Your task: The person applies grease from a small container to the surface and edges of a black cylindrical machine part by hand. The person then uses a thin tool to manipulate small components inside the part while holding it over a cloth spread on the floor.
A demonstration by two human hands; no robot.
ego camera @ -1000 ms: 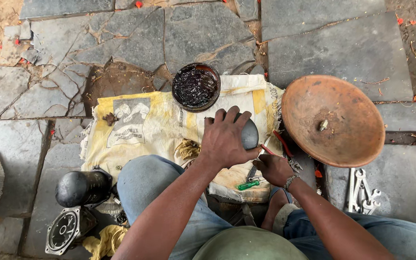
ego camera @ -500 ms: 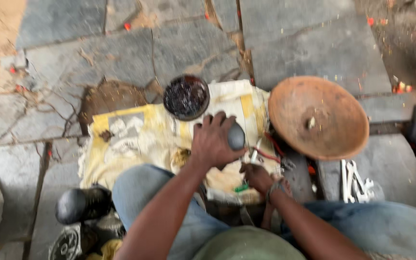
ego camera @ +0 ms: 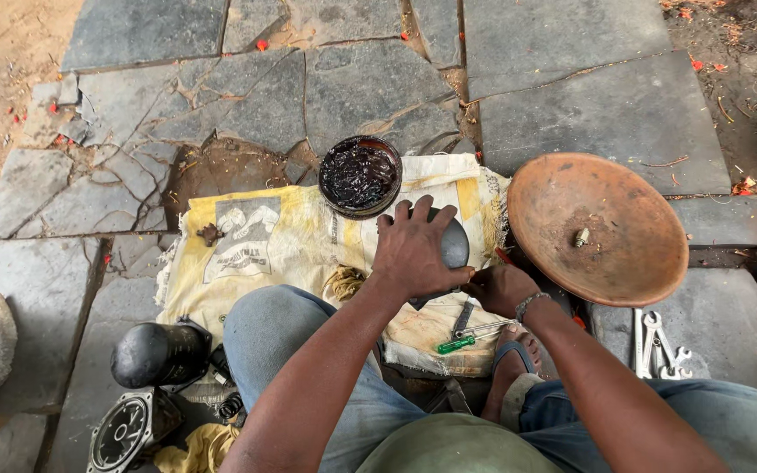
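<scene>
My left hand (ego camera: 415, 250) lies spread over a dark grey rounded metal part (ego camera: 454, 245) and grips it from above. It rests on a yellow and white woven sack (ego camera: 265, 241) laid on stone slabs. My right hand (ego camera: 501, 289) is closed low against the right underside of the same part; what its fingers hold is hidden. A round tin of black grease (ego camera: 359, 175) stands just beyond the left hand. A green-handled screwdriver (ego camera: 464, 340) lies under the right wrist.
A rusty round pan (ego camera: 624, 254) with a small bolt (ego camera: 581, 237) sits at the right. Spanners (ego camera: 659, 343) lie beside my right knee. A black cylindrical housing (ego camera: 159, 355) and a round gauge part (ego camera: 122, 431) are at the lower left. A sandalled foot (ego camera: 512, 368) is below the screwdriver.
The view shifted and steadied. Both hands stay on the grey part, with the right hand tucked closer under it.
</scene>
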